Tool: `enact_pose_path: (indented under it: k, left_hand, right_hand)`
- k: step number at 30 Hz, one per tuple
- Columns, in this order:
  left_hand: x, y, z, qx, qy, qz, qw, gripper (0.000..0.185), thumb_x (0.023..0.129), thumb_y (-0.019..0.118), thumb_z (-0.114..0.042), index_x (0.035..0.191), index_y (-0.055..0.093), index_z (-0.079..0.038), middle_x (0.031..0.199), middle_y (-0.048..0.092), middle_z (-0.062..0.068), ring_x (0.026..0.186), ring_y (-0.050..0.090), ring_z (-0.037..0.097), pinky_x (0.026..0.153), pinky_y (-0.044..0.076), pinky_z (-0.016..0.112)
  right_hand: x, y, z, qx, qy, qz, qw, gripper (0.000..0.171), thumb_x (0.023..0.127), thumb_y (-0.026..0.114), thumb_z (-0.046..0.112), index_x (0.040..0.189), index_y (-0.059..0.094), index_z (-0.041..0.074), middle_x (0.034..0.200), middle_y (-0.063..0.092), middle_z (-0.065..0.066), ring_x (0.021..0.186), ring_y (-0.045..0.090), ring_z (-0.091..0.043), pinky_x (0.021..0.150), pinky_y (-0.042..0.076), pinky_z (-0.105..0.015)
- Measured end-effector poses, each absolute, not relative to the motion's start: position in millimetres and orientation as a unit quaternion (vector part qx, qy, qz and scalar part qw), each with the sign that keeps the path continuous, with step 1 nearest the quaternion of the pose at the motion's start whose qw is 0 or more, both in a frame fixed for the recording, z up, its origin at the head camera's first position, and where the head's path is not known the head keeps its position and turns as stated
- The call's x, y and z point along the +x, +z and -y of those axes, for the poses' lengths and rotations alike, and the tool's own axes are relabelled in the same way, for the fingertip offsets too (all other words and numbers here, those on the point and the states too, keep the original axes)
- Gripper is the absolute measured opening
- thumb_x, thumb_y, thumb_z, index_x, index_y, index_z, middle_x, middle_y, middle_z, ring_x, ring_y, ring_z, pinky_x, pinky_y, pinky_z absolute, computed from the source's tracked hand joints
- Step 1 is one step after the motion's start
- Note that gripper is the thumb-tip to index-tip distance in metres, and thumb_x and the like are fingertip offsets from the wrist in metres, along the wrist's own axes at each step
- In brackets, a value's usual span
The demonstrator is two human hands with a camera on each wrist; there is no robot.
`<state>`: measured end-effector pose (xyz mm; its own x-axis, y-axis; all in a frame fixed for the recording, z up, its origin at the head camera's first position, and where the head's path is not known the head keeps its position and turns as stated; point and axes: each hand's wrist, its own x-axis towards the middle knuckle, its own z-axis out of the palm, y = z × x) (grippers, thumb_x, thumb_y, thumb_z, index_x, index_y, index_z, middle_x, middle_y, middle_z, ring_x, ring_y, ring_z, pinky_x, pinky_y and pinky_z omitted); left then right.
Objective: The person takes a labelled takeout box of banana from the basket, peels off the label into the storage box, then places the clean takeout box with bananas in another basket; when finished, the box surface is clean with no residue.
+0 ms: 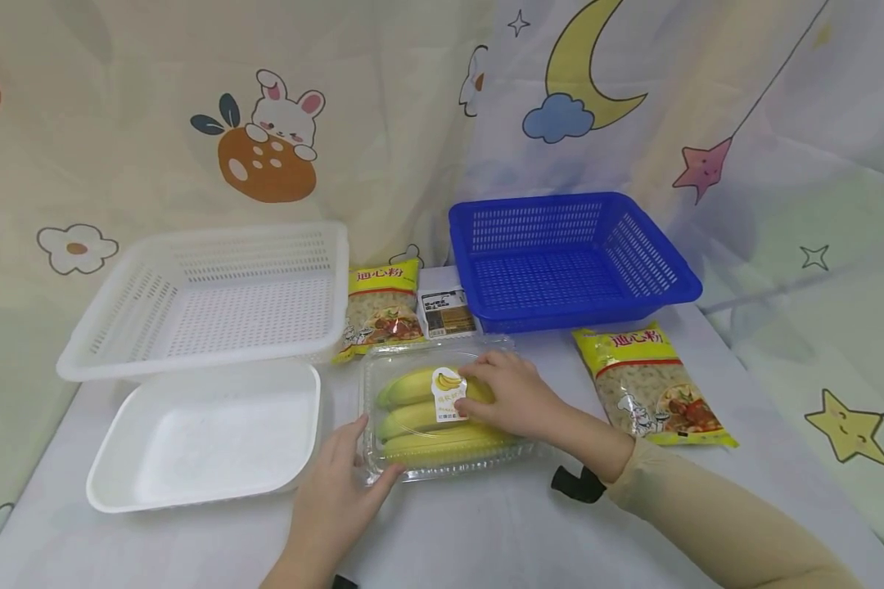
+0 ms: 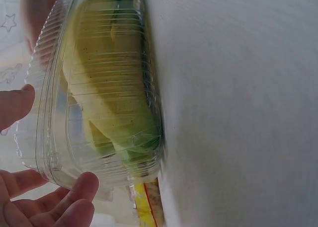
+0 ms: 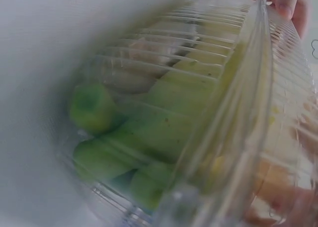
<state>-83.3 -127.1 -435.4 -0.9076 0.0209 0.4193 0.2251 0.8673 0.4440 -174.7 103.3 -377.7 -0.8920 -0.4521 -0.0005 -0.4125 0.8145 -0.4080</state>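
A clear plastic box of bananas point(image 1: 442, 417) lies on the table with its lid down and a white banana label point(image 1: 448, 394) on top. My left hand point(image 1: 339, 474) holds the near left corner of the box, thumb along the front and fingers at the left end. In the left wrist view that hand's fingers point(image 2: 82, 187) touch the box's end wall below the rim. My right hand point(image 1: 511, 393) rests on the lid, fingertips at the label. Through the clear wall the bananas point(image 3: 169, 113) show in the right wrist view, which is blurred.
A white basket point(image 1: 324, 270) and a white tray point(image 1: 110, 442) stand on the left. A blue basket point(image 1: 479, 303) is at the back right. Pasta bags point(image 1: 383, 307) lie behind the box and right of it point(image 1: 656, 384). A small labelled pack point(image 1: 448, 312) sits behind the box.
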Motion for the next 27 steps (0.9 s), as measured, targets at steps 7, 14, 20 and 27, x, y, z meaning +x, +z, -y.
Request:
enact_pose_path:
  k: [7, 14, 20, 27]
  left_hand:
    - [-83, -436, 127, -0.065, -0.249, 0.942, 0.215, 0.076, 0.062, 0.081, -0.041, 0.122, 0.052, -0.005, 0.104, 0.061, 0.006, 0.067, 0.053, 0.006, 0.053, 0.045, 0.023]
    - [-84, -438, 128, -0.069, -0.250, 0.939, 0.227, 0.076, 0.060, 0.081, -0.042, 0.121, 0.053, -0.006, 0.107, 0.061, 0.007, 0.079, 0.059, 0.013, 0.064, 0.051, 0.030]
    - [-86, -438, 128, -0.057, -0.275, 0.939, 0.197, 0.079, 0.061, 0.080, -0.042, 0.124, 0.049, -0.007, 0.116, 0.059, 0.010, 0.101, 0.059, 0.024, 0.082, 0.050, 0.039]
    - [-89, -436, 129, -0.047, -0.321, 0.939, 0.114, 0.091, 0.069, 0.074, -0.044, 0.140, 0.033, -0.005, 0.142, 0.039, 0.014, 0.126, 0.042, 0.033, 0.102, 0.037, 0.048]
  right_hand:
    - [-178, -378, -104, -0.230, -0.255, -0.938, 0.054, 0.032, 0.082, 0.064, 0.032, 0.110, 0.064, 0.016, 0.115, 0.062, -0.001, 0.117, 0.049, -0.025, 0.104, 0.030, -0.051]
    - [-185, -380, -104, -0.240, -0.279, -0.928, 0.061, 0.029, 0.082, 0.064, 0.022, 0.110, 0.064, 0.015, 0.096, 0.065, 0.005, 0.092, 0.056, -0.012, 0.086, 0.045, -0.034]
    - [-187, -383, -103, -0.249, -0.268, -0.930, 0.042, 0.028, 0.082, 0.063, 0.021, 0.110, 0.066, 0.018, 0.089, 0.065, 0.008, 0.082, 0.053, -0.007, 0.079, 0.045, -0.029]
    - [-186, -386, -102, -0.239, -0.266, -0.933, 0.031, 0.024, 0.083, 0.063, 0.020, 0.106, 0.068, 0.019, 0.089, 0.065, 0.009, 0.081, 0.052, -0.007, 0.078, 0.044, -0.029]
